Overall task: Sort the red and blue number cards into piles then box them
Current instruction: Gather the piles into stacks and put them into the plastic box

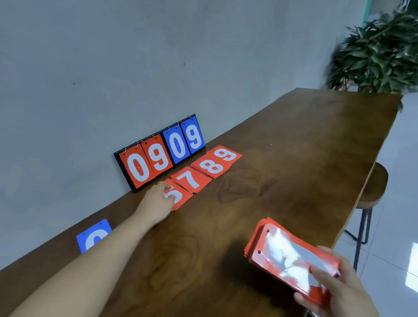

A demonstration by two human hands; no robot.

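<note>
One stack of red number cards (292, 261), top face lost to glare, gripped by the right hand (337, 291), thumb on top. One blue number card (93, 235), digit half hidden behind the left forearm (100, 257). One flat red card (180, 201), digit partly covered by the left hand (158, 199); pinching or pressing, cannot tell. Row of red cards (212, 166) showing 7, 8, 9; black flip scoreboard (161, 152) reading 0909; brown wooden table (291, 144); grey wall (111, 50); blurred potted plant (386, 52).

1. The brown wooden counter (291, 144) runs beside a wall.
2. A scoreboard stand (161, 152) reading 0909 stands just beyond the left hand (158, 199).
3. Red cards 7 (191, 179), 8 (212, 167) and 9 (225, 154) lie in a row beyond that hand.
4. Another red card (181, 200) lies under its fingertips.
5. A blue card (94, 235) lies left of its forearm.
</note>
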